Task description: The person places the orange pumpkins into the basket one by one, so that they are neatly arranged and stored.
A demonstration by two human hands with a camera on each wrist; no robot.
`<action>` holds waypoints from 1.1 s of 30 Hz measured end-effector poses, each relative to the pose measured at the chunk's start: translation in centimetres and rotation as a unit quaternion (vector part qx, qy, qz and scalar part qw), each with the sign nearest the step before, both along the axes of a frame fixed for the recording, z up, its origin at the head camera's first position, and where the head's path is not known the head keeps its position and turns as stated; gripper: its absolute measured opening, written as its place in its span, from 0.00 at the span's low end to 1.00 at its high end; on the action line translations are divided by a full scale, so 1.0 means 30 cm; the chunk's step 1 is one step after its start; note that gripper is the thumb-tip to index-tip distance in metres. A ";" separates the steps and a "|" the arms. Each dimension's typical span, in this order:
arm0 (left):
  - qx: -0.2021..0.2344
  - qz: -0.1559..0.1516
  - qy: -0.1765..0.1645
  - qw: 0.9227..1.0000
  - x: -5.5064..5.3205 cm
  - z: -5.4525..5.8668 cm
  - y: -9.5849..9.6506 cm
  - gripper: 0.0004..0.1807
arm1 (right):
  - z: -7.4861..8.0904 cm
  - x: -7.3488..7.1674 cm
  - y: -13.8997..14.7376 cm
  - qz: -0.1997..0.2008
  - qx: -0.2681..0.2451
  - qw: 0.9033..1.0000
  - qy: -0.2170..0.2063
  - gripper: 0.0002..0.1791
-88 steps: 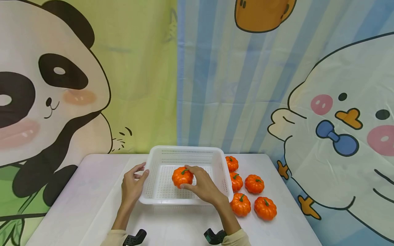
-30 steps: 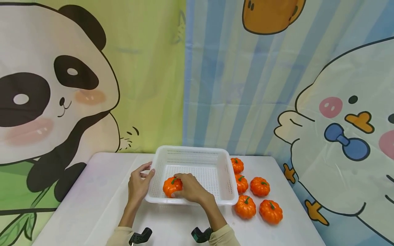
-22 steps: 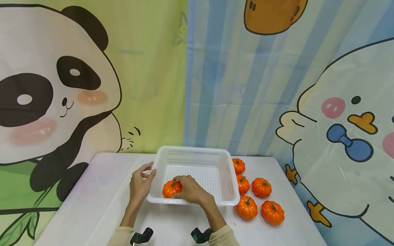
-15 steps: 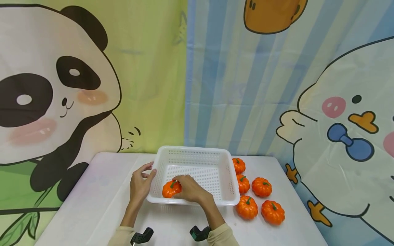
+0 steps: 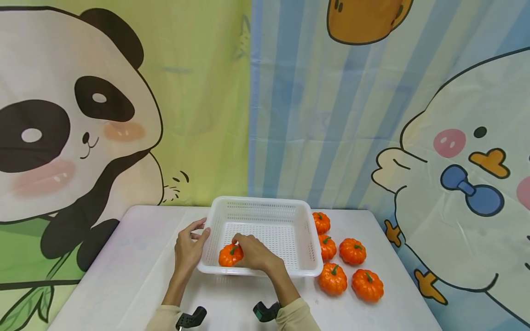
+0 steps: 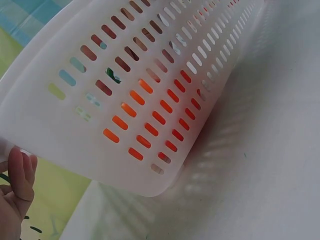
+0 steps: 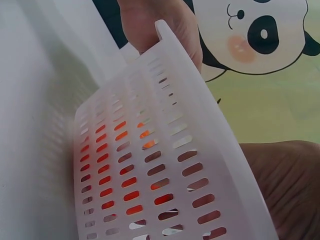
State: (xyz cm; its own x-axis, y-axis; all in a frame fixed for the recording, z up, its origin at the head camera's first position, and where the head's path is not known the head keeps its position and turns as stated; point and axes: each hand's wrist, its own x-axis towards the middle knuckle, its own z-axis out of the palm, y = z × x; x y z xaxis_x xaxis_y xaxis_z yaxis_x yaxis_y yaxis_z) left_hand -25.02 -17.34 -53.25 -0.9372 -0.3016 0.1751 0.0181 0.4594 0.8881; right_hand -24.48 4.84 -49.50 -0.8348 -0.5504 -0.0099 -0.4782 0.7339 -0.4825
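Note:
A white perforated plastic basket (image 5: 290, 264) stands on the table. My left hand (image 5: 188, 248) holds its left rim, thumb on the near side and fingers farther back; in the left wrist view, fingertips (image 6: 22, 172) lie at the rim. Inside the basket's near left corner sits an orange toy pumpkin (image 5: 228, 256) with a green stem. My right hand (image 5: 256, 254) reaches over the near rim, fingers curled over the pumpkin's top and right side. Through the slots of the wall, orange patches of the pumpkin (image 6: 131, 109) show in the left wrist view.
Several more orange pumpkins lie to the right of the basket, among them a front pumpkin (image 5: 367, 285) and a back pumpkin (image 5: 321, 223) beside the basket wall. The white table (image 5: 136, 257) ends at a cartoon-printed curtain (image 5: 198, 138).
My right hand has carried the pumpkin from the basket's middle to its near left corner, where it has settled. Lately the fingers have shifted slightly rightward. The left hand stays at the rim.

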 end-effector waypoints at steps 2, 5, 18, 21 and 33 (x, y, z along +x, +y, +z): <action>-0.001 0.001 0.000 1.000 0.000 0.000 0.000 0.22 | -0.003 -0.002 -0.001 -0.004 0.005 1.000 -0.001 0.33; -0.001 0.001 0.003 1.000 -0.001 0.000 0.000 0.22 | -0.007 -0.005 0.001 -0.008 0.008 1.000 -0.004 0.33; -0.004 0.002 0.004 1.000 0.003 0.000 0.002 0.22 | -0.001 -0.002 0.009 -0.007 0.002 1.000 -0.015 0.35; -0.004 0.002 0.005 1.000 0.002 -0.001 0.005 0.22 | 0.008 0.005 0.020 -0.009 -0.001 1.000 -0.017 0.37; -0.006 0.008 0.012 1.000 -0.002 -0.004 0.001 0.21 | 0.095 0.029 0.088 -0.031 -0.040 0.999 0.002 0.42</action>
